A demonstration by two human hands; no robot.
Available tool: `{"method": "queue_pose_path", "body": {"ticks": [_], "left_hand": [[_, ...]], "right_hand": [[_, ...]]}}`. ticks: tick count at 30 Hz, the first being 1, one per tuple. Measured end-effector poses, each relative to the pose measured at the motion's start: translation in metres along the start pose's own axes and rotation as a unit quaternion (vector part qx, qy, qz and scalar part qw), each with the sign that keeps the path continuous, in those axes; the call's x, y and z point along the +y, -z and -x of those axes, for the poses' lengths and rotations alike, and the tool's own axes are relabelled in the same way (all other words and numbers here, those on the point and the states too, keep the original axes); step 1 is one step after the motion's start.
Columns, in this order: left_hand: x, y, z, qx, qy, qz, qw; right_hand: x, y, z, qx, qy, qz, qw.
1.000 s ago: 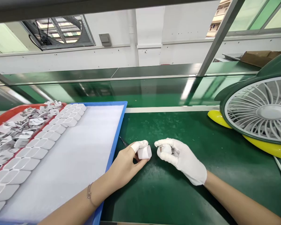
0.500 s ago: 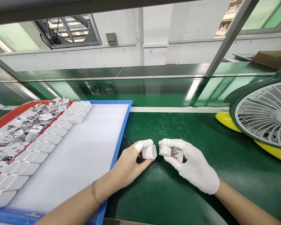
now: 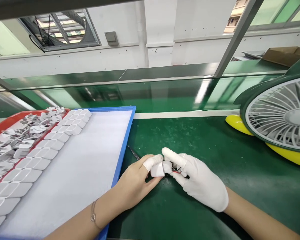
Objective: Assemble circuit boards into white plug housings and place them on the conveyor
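Pinching a probably light, stiff shell, the left hand faces the right hand gripping a wired insert, likely fragile, best held by its plastic.

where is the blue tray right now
In the head view, the blue tray lies at left on the green table, right of the red tray; white casings line its left side, and the left hand is beyond its right edge.

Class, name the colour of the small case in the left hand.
White: the small case in the left hand shows best in the head view.
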State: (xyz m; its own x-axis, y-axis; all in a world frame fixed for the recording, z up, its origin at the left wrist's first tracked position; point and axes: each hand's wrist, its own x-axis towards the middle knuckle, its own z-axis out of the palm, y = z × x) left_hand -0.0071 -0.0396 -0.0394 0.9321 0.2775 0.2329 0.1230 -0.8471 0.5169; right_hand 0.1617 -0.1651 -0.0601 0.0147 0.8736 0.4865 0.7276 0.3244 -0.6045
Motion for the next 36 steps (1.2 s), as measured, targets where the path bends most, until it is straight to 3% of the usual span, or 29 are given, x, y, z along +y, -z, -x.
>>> {"method": "queue_pose_path", "body": {"ticks": [8,13,15,18,20,22,25,29,33,36], "left_hand": [[0.009,-0.009,0.004,-0.009,0.007,-0.003,1.000],[0.014,-0.005,-0.002,-0.052,-0.027,-0.026,0.998],[0.015,0.000,-0.005,-0.052,-0.028,-0.023,0.998],[0.015,0.006,-0.007,0.011,-0.009,0.045,0.999],[0.017,0.009,-0.006,0.074,0.028,0.117,0.990],[0.021,0.009,-0.006,0.122,0.078,0.197,0.970],[0.028,0.004,-0.007,0.144,0.139,0.306,0.931],[0.031,-0.001,-0.006,0.095,0.179,0.372,0.906],[0.026,0.005,-0.006,0.020,0.204,0.376,0.904],[0.025,0.009,-0.005,0.006,0.192,0.341,0.920]], "right_hand": [[-0.004,-0.001,0.006,-0.056,-0.047,0.049,0.996],[-0.006,-0.005,0.008,-0.062,-0.081,-0.003,0.995],[-0.005,-0.003,0.006,-0.032,-0.096,-0.014,0.995],[-0.004,0.003,0.003,0.071,-0.105,-0.047,0.991],[-0.003,0.006,0.001,0.126,-0.117,-0.124,0.977],[-0.004,0.001,0.001,0.132,-0.117,-0.182,0.967],[-0.009,-0.019,0.003,0.144,-0.067,-0.161,0.974],[-0.013,-0.037,0.005,0.220,-0.069,-0.151,0.961],[-0.010,-0.024,0.002,0.158,-0.109,-0.127,0.973],[-0.010,-0.012,-0.002,0.105,-0.084,-0.117,0.984]]}}
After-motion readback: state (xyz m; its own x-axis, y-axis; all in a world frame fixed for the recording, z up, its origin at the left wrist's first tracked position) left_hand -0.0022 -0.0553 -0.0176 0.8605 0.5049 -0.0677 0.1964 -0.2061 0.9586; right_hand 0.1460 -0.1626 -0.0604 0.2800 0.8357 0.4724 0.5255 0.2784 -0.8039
